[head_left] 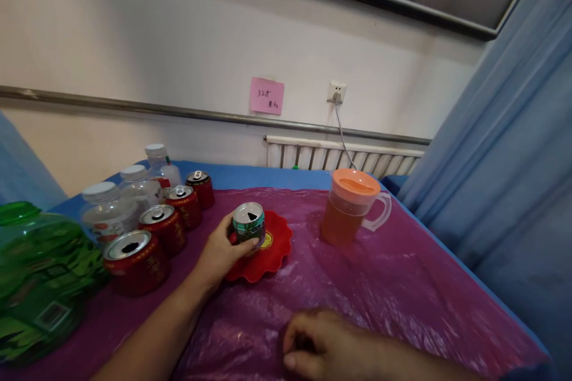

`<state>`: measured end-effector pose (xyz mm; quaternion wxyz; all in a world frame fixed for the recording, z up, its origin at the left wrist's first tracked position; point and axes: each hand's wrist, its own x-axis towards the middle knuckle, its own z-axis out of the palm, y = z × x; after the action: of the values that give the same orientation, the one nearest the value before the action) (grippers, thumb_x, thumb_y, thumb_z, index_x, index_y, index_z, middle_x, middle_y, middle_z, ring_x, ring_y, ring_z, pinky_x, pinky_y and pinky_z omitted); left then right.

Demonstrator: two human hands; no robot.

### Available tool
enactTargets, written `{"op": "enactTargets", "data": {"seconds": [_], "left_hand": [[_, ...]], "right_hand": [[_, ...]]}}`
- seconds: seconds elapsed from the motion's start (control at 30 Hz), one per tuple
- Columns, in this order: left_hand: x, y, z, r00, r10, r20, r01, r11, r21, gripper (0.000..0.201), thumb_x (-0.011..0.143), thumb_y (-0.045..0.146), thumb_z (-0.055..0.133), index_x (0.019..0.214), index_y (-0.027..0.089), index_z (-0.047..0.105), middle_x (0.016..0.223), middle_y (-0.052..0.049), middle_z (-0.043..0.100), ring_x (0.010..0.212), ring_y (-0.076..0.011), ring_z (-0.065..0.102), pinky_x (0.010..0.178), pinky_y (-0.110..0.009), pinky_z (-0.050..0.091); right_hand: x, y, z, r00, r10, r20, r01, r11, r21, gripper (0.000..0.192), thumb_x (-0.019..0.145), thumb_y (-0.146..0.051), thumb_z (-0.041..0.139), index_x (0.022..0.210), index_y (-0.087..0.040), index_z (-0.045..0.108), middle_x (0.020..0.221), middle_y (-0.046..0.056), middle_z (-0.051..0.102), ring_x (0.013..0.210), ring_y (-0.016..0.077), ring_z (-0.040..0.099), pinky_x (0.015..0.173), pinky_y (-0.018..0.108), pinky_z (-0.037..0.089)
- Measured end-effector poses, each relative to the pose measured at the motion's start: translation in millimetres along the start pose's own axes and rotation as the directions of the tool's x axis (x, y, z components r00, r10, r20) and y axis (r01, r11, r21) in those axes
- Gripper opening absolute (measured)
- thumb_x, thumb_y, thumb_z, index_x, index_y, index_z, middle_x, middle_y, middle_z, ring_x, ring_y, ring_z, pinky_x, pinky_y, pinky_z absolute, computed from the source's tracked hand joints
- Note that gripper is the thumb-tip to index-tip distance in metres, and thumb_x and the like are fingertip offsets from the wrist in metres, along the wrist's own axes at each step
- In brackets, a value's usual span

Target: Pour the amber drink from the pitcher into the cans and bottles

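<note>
Presently, an opened drinks can with a green band [249, 226] is held upright over the red scalloped plate [277, 250] by the left hand [227, 249], which is clamped around its side; whether its base is rested on the plate cannot be told. The right hand [328, 336] is seen blurred and loosely curled, thumb and fingers apart, near the front of the purple plastic sheet [402, 286]. Four red cans [172, 235] are lined up beside white-capped clear bottles [140, 190] at left, and an orange-lidded jug [342, 219] is placed at right.
</note>
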<state>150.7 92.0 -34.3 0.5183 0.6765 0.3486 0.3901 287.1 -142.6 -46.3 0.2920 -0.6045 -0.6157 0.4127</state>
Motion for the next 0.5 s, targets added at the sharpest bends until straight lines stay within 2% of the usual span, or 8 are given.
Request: {"op": "enactTargets", "data": {"seconds": [0.07,0.1,0.17,0.23,0.3,0.33,0.37,0.5], "left_hand": [[1,-1,0.1,0.999,0.01,-0.033,-0.009,0.999,0.043,0.088,0.054,0.037,0.087,0.133,0.014,0.057,0.132,-0.017,0.067,0.12,-0.0353,0.064,0.108,-0.051,0.047],[1,-1,0.0,0.999,0.014,-0.049,-0.011,0.997,0.075,0.087,0.053,0.039,0.087,0.131,0.014,0.058,0.129,-0.017,0.068,0.117,-0.0356,0.066,0.105,-0.051,0.049],[-1,1,0.1,0.998,0.027,-0.064,-0.016,0.987,0.159,0.084,0.054,0.043,0.086,0.128,0.014,0.06,0.124,-0.016,0.071,0.111,-0.0348,0.069,0.1,-0.05,0.052],[-3,4,0.8,0.997,0.053,-0.06,-0.036,0.967,0.251,0.082,0.055,0.046,0.084,0.126,0.015,0.061,0.122,-0.014,0.072,0.109,-0.0337,0.069,0.097,-0.046,0.053],[-6,6,2.0,0.997,0.067,-0.037,-0.051,0.94,0.337,0.078,0.057,0.047,0.082,0.126,0.016,0.061,0.122,-0.013,0.072,0.11,-0.0328,0.069,0.096,-0.043,0.053],[-7,7,2.7,0.997,0.067,-0.023,-0.054,0.926,0.373,0.077,0.059,0.048,0.08,0.126,0.016,0.061,0.123,-0.012,0.072,0.111,-0.0326,0.068,0.096,-0.042,0.053],[-8,8,3.2,0.998,0.064,-0.007,-0.056,0.912,0.405,0.076,0.06,0.047,0.079,0.127,0.017,0.06,0.123,-0.012,0.072,0.112,-0.0326,0.068,0.096,-0.042,0.053],[-11,7,3.2,0.994,0.095,0.047,-0.105,0.841,0.531,0.067,0.066,0.046,0.076,0.126,0.02,0.061,0.126,-0.013,0.07,0.115,-0.0348,0.065,0.099,-0.045,0.049]], "right_hand": [[-16,12,-15,0.952,0.005,-0.307,0.022,0.996,0.086,0.017,0.09,-0.035,0.057,0.085,-0.021,0.065,0.078,0.0,0.066,0.07,0.0131,0.058,0.065,0.022,0.045],[-23,18,-26,0.865,0.019,-0.501,0.039,0.994,0.104,0.021,0.091,-0.039,0.056,0.082,-0.021,0.063,0.076,0.0,0.064,0.071,0.014,0.058,0.065,0.024,0.045],[-33,30,-57,0.555,0.035,-0.831,0.081,0.992,0.095,0.026,0.092,-0.046,0.056,0.086,-0.022,0.061,0.077,0.0,0.06,0.073,0.0154,0.056,0.068,0.026,0.046],[-37,42,-93,0.239,0.028,-0.97,0.119,0.991,0.058,0.031,0.087,-0.051,0.062,0.1,-0.023,0.06,0.091,0.001,0.061,0.083,0.0169,0.058,0.077,0.029,0.047],[-34,55,-127,0.043,0.057,-0.997,0.153,0.986,0.063,0.044,0.082,-0.055,0.067,0.11,-0.023,0.057,0.104,0.002,0.06,0.093,0.0179,0.057,0.087,0.033,0.046],[-30,62,-141,0.011,0.087,-0.996,0.153,0.984,0.087,0.049,0.08,-0.058,0.068,0.112,-0.022,0.056,0.107,0.002,0.059,0.095,0.0182,0.057,0.089,0.034,0.045],[-24,67,-153,0.023,0.113,-0.993,0.166,0.979,0.115,0.052,0.079,-0.061,0.068,0.11,-0.022,0.057,0.107,0.002,0.059,0.096,0.0184,0.056,0.089,0.034,0.044],[0,84,-173,0.212,0.145,-0.966,0.22,0.956,0.192,0.054,0.078,-0.07,0.064,0.088,-0.017,0.063,0.084,0.001,0.063,0.079,0.0169,0.058,0.077,0.032,0.046]]}}
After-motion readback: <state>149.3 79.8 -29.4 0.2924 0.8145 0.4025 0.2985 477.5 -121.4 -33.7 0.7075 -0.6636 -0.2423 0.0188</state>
